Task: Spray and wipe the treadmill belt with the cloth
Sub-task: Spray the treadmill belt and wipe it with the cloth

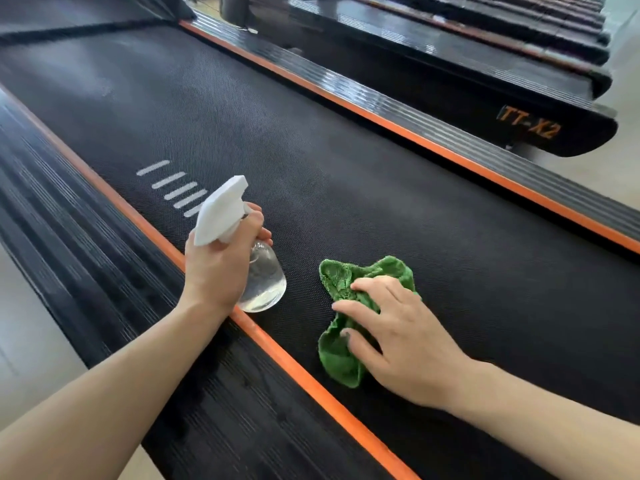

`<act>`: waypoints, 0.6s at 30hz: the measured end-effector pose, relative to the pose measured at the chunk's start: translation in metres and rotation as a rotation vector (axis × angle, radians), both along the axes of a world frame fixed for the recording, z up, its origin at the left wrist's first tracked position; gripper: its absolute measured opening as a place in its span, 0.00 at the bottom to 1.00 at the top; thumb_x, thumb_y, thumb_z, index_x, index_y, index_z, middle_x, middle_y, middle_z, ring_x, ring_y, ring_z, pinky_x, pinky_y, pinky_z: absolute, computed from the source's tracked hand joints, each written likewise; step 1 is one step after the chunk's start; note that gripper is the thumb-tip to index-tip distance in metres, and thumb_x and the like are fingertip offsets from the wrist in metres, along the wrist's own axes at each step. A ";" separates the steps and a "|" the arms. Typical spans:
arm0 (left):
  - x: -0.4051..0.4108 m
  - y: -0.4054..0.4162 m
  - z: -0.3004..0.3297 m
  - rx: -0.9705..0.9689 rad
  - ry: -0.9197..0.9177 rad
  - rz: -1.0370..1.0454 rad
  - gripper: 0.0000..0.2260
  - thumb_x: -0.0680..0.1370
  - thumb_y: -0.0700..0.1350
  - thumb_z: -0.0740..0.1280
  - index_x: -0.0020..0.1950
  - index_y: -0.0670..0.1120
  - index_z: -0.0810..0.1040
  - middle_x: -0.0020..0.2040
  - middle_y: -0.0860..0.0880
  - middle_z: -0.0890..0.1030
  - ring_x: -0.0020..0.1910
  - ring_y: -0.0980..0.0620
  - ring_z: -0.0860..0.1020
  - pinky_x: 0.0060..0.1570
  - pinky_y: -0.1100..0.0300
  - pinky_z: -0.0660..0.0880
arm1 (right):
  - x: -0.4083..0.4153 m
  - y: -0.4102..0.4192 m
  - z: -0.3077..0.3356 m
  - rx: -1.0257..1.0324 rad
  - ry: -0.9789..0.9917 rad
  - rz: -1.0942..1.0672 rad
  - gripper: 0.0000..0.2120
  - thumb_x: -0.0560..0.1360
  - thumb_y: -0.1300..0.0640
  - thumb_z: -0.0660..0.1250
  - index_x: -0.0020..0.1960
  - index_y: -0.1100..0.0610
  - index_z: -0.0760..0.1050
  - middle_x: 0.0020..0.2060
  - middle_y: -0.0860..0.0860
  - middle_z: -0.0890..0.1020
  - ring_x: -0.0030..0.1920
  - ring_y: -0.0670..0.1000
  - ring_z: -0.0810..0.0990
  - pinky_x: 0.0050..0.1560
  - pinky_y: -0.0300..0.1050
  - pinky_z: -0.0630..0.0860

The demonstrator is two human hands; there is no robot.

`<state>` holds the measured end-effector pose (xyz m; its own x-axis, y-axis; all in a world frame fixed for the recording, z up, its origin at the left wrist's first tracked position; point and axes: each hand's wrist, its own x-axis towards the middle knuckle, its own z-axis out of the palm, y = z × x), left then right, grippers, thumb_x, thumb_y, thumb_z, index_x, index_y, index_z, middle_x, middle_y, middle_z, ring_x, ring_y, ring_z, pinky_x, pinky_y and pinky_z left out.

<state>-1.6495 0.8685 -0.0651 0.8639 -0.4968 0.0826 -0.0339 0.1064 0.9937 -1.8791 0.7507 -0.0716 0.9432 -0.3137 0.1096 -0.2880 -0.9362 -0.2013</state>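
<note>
The black textured treadmill belt (311, 140) runs diagonally across the view, with several white stripes printed on it. My left hand (218, 265) grips a clear spray bottle (263, 282) with a white trigger head, held just above the belt's left edge, nozzle pointing up the belt. A crumpled green cloth (343, 282) lies on the belt to the right of the bottle. My right hand (398, 337) presses flat on the cloth with spread fingers, covering its right part.
Orange strips (415, 133) border the belt on both sides, with ribbed black side rails (86, 244) outside them. A second treadmill (530, 126) marked TT-X2 stands to the right, and more machines behind it. Pale floor shows at the far left and right.
</note>
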 end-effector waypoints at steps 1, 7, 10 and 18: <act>0.000 0.001 0.000 0.000 0.006 -0.005 0.03 0.83 0.42 0.70 0.52 0.47 0.83 0.40 0.47 0.85 0.41 0.56 0.84 0.39 0.67 0.78 | 0.000 0.002 -0.010 -0.061 0.051 0.009 0.20 0.81 0.42 0.56 0.68 0.47 0.74 0.66 0.52 0.74 0.68 0.55 0.69 0.71 0.49 0.64; -0.002 0.000 0.000 -0.017 -0.043 -0.040 0.03 0.83 0.40 0.70 0.51 0.45 0.83 0.40 0.49 0.84 0.41 0.56 0.84 0.44 0.67 0.79 | 0.033 -0.015 -0.022 -0.149 -0.048 0.013 0.19 0.80 0.41 0.57 0.59 0.56 0.71 0.56 0.52 0.72 0.54 0.55 0.70 0.57 0.53 0.71; 0.000 0.000 -0.001 -0.009 -0.038 -0.038 0.03 0.83 0.40 0.71 0.50 0.46 0.83 0.40 0.47 0.84 0.40 0.57 0.84 0.42 0.66 0.77 | 0.076 -0.046 -0.026 -0.130 -0.079 0.014 0.18 0.79 0.42 0.56 0.53 0.58 0.69 0.51 0.53 0.71 0.49 0.54 0.67 0.53 0.53 0.70; 0.001 0.000 0.003 -0.016 -0.005 -0.022 0.03 0.84 0.40 0.70 0.51 0.44 0.83 0.38 0.48 0.84 0.39 0.56 0.83 0.39 0.66 0.78 | 0.194 -0.084 -0.035 -0.131 -0.104 -0.267 0.16 0.80 0.46 0.57 0.56 0.59 0.69 0.56 0.57 0.72 0.54 0.59 0.69 0.56 0.56 0.68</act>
